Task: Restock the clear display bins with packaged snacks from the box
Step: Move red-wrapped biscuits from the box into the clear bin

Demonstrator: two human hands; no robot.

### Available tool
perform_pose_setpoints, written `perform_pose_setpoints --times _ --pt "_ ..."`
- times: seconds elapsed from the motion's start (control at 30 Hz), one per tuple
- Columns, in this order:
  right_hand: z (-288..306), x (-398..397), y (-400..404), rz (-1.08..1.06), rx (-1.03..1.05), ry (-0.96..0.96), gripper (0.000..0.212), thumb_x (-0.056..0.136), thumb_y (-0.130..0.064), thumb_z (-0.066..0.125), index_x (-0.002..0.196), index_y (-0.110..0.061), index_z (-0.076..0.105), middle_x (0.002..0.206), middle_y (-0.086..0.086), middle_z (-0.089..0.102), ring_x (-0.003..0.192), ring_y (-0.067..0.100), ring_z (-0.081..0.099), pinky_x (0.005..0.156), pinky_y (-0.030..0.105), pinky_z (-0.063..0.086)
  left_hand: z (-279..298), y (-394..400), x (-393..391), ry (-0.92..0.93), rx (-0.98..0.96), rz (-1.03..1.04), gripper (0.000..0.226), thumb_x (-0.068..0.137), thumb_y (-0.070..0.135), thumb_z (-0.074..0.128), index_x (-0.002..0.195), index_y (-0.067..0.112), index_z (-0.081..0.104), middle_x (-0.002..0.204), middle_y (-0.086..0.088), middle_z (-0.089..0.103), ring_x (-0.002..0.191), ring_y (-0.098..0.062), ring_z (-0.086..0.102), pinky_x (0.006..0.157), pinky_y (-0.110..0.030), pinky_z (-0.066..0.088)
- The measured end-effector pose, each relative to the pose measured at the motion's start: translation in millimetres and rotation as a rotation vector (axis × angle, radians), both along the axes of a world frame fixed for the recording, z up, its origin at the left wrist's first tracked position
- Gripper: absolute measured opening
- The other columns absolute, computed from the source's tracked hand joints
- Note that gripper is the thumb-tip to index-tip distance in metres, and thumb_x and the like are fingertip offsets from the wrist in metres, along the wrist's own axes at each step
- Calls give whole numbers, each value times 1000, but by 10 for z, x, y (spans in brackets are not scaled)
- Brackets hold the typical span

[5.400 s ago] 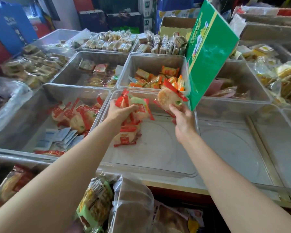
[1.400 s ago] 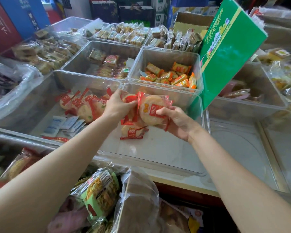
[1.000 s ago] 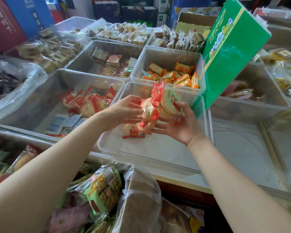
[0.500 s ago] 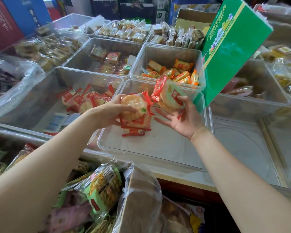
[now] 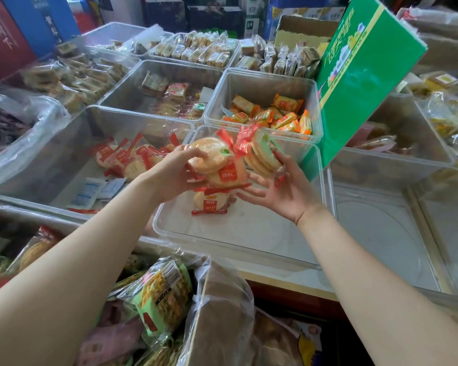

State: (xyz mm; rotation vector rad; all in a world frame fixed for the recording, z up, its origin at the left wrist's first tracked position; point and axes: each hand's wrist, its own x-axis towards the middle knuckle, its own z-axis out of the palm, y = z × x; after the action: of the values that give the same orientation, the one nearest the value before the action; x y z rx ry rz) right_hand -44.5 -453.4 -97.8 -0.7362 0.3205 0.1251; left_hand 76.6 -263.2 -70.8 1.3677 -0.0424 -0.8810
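Over the near clear bin (image 5: 238, 241) my left hand (image 5: 173, 175) grips a stack of red-edged rice cracker packs (image 5: 214, 162). My right hand (image 5: 283, 191), palm up with fingers spread, holds a second bundle of cracker packs (image 5: 262, 151) against its fingertips. More cracker packs (image 5: 209, 203) lie on the bin floor under both hands. A green snack box (image 5: 360, 75) leans tilted just right of the bin.
The clear bin to the left (image 5: 50, 165) holds red cracker packs and white sachets. An orange-snack bin (image 5: 265, 83) sits behind. Two bare trays (image 5: 381, 233) lie to the right. Bagged snacks (image 5: 164, 294) crowd the near edge below my arms.
Both hands have stayed over the near bin. The left hand's stack has lifted slightly and turned its round face up. The right hand has opened its fingers wider under its bundle.
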Motion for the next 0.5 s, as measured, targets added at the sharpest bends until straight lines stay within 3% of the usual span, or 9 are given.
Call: perform_pose_setpoints --times 0.07,0.13,0.3,0.4,0.5 --pt "20 26 75 -23 23 16 86 57 -40 82 131 -14 49 132 25 46 114 53 51 89 60 48 -27 -74 7 7 -90 266 44 86 13 59 126 12 41 104 -13 55 70 -18 62 51 -24 53" --pt "61 65 219 -47 17 31 73 71 -43 67 134 -15 44 124 23 49 108 53 53 83 58 51 -48 -181 -28 69 -185 439 45 86 12 59 127 8 43 102 -15 57 72 -21 62 52 -25 54" --pt "191 227 418 -286 140 62 35 89 -28 57 116 -5 55 107 19 59 92 34 60 87 46 50 -33 -290 -240 13 -139 283 11 90 13 58 100 11 57 86 -10 66 65 -18 67 56 -26 57" --pt "225 171 253 -283 -215 126 11 89 -23 55 94 -14 61 95 10 61 84 22 59 76 34 51 5 -64 -38 -217 111 258 11 91 16 58 100 9 56 92 -11 66 73 -18 67 71 -28 59" --pt "109 78 142 15 -777 151 27 88 -17 61 113 -11 53 100 7 62 85 21 62 63 31 58 76 140 153 -309 220 318 4 91 12 55 92 10 52 87 -9 62 70 -17 65 70 -31 58"
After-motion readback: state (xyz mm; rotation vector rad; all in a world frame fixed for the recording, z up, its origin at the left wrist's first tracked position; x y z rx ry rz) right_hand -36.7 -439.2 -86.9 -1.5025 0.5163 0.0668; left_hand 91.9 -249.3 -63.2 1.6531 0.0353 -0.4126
